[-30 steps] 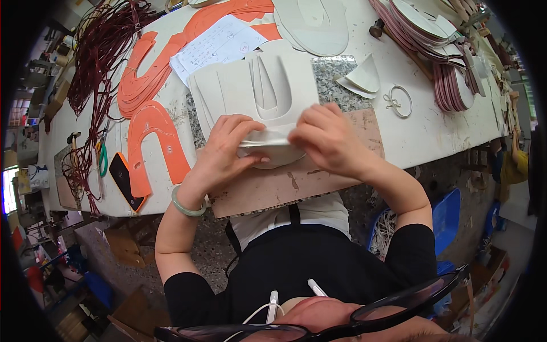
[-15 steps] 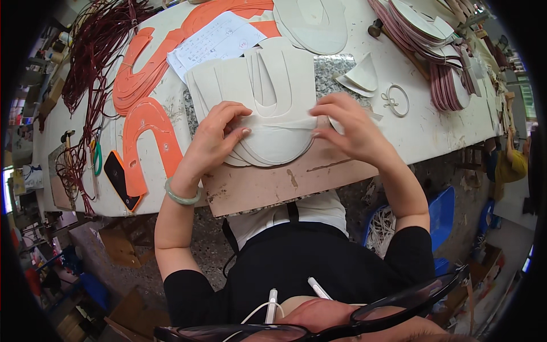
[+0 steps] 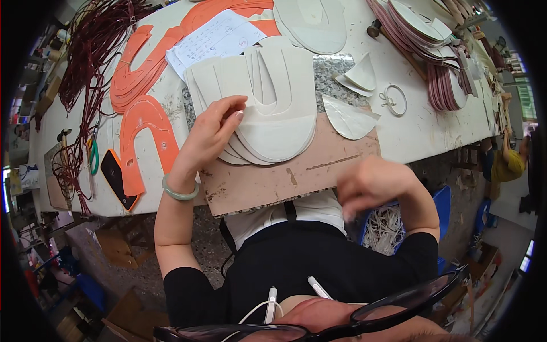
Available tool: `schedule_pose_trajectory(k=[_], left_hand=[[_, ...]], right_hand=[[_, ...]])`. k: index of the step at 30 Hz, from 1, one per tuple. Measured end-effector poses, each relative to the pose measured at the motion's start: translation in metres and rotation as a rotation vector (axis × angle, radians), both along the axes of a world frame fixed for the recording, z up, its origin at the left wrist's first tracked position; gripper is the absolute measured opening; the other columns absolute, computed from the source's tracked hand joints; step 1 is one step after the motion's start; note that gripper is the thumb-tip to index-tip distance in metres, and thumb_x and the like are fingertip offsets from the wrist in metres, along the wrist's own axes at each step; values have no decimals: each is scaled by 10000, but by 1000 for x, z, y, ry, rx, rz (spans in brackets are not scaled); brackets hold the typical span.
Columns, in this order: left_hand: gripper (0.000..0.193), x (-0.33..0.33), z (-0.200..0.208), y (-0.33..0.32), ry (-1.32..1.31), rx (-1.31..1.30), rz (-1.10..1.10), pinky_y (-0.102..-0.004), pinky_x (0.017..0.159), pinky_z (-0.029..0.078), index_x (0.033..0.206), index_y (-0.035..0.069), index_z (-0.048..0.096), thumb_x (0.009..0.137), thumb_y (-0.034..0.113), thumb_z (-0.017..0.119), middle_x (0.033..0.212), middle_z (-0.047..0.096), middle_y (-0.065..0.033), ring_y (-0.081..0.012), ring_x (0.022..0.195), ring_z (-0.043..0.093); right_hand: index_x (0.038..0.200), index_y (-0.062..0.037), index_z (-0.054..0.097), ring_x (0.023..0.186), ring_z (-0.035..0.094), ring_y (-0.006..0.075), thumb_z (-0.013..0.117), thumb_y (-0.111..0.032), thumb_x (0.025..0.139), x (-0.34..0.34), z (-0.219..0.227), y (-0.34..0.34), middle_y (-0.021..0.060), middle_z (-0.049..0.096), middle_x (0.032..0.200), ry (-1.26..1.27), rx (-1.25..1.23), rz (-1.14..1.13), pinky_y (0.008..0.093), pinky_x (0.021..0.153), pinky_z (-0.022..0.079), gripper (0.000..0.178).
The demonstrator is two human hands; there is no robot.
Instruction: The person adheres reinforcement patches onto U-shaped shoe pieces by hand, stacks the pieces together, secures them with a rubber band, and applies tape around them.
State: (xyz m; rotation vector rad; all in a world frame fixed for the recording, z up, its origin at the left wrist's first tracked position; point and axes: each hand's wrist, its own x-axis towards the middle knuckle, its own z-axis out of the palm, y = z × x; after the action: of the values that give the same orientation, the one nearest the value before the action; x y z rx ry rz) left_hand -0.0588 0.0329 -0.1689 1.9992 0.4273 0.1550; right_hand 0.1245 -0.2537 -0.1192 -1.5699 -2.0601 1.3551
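Several cream shoe-upper pieces (image 3: 268, 108) are lying fanned in a stack on the pink cutting board (image 3: 285, 176), at the near edge of the white workbench (image 3: 421, 125). The left hand (image 3: 211, 137) is resting on the stack's left side, fingers slightly spread and fingertips pressing the top sheet flat. The right hand (image 3: 373, 185) is hovering off the bench edge, blurred, so its fingers cannot be read. These sheets are looking thin, light and floppy, probably prone to sliding over one another; pinching a rounded outer edge while pinning the rest down seems safest. Orange templates (image 3: 142, 122) and dark red cords (image 3: 94, 62) are lying to the left.
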Motion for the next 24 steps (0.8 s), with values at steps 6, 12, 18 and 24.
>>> schedule_pose_trajectory(k=[6, 12, 18, 24], left_hand=[[453, -9, 1, -7, -79, -64, 76, -286, 866, 465, 1377, 28, 461, 941, 58, 580, 1235, 581, -103, -161, 1085, 557], [514, -36, 1, 2, -314, -7, 244, -300, 873, 439, 1392, 43, 453, 908, 70, 626, 1267, 565, -108, -176, 1136, 528], [520, -34, 8, -11, -355, -63, 234, -310, 922, 414, 1388, 22, 450, 908, 97, 634, 1310, 538, -107, -187, 1173, 511], [435, -19, 16, -28, -236, 66, 109, -340, 939, 404, 1301, 44, 529, 887, 100, 652, 1279, 572, -83, -198, 1168, 524]], right_hand=[[1246, -59, 578, 1161, 521, 308, 744, -342, 773, -28, -49, 84, 130, 570, 1236, -392, 766, -496, 419, 958, 421, 576], [1218, -66, 579, 1084, 548, 261, 779, -269, 736, -29, -56, 96, 99, 597, 1111, -379, 788, -562, 419, 985, 371, 560], [1107, -110, 662, 910, 630, 209, 768, -160, 760, 70, -11, 125, 32, 664, 930, -490, 1111, -806, 415, 995, 352, 366], [1218, -112, 623, 1202, 510, 264, 704, -313, 843, 161, -24, 125, 82, 574, 1250, -846, 770, -739, 370, 991, 406, 433]])
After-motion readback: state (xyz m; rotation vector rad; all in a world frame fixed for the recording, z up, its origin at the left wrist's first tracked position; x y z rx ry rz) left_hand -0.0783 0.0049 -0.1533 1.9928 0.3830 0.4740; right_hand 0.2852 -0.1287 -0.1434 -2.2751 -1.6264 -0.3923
